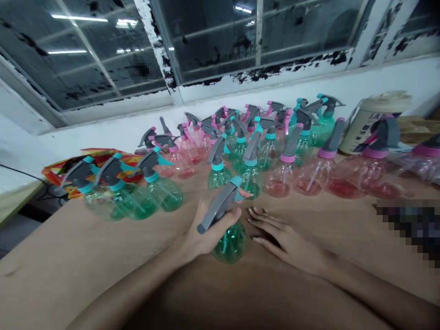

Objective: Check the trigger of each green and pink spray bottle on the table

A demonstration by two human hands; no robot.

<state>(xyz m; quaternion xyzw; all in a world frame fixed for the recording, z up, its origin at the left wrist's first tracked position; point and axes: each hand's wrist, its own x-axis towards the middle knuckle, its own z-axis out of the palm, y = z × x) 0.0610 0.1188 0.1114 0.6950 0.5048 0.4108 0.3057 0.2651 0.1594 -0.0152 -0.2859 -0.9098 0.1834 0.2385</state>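
Note:
My left hand [209, 227] is wrapped round the neck of a green spray bottle [229, 245] with a grey and turquoise trigger head. The bottle stands upright at the near middle of the table, its nozzle pointing away from me. Just to its right, my right hand [283, 236] rests on the tabletop with fingers stretched out, holding nothing. Beyond my hands stand more bottles, among them a green spray bottle [251, 178] and a pink spray bottle [280, 180]. At the left, several green spray bottles [166, 192] form a short row.
Many pink and green spray bottles crowd the back of the wooden table [165, 293]. A large beige jug [367, 119] stands at the back right near a cardboard box [421, 126]. Orange patterned cloth or bag [103, 156] lies at the left. Windows [213, 41] run behind.

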